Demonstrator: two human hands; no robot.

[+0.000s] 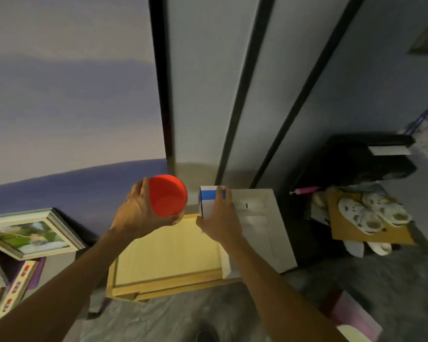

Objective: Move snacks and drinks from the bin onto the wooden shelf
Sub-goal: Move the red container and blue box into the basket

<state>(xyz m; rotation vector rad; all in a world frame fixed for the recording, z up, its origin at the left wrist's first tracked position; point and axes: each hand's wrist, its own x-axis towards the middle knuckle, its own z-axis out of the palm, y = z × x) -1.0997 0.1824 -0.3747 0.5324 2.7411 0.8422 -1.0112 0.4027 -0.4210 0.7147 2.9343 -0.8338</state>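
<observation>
Reaching out with both arms over the pale wooden shelf, seen from above. Gripping a round red tub in the left hand, palm cupped against its left side, thumb and fingers curled round its rim. Held tilted, its red end toward the camera, above the shelf's far left edge. Clasping a small white carton with a blue band in the right hand, fingers wrapped over its right face, thumb at its near lower corner. Carried upright, just right of the tub and apart from it, over the shelf's far right corner. Cannot tell whether the carton touches the shelf top. Just beside the shelf on the right, a white cabinet. Farther right, a pair of white clogs resting on a sheet of brown cardboard. At far left, a framed photograph leaning near the purple wall. Grey carpet below both forearms.
</observation>
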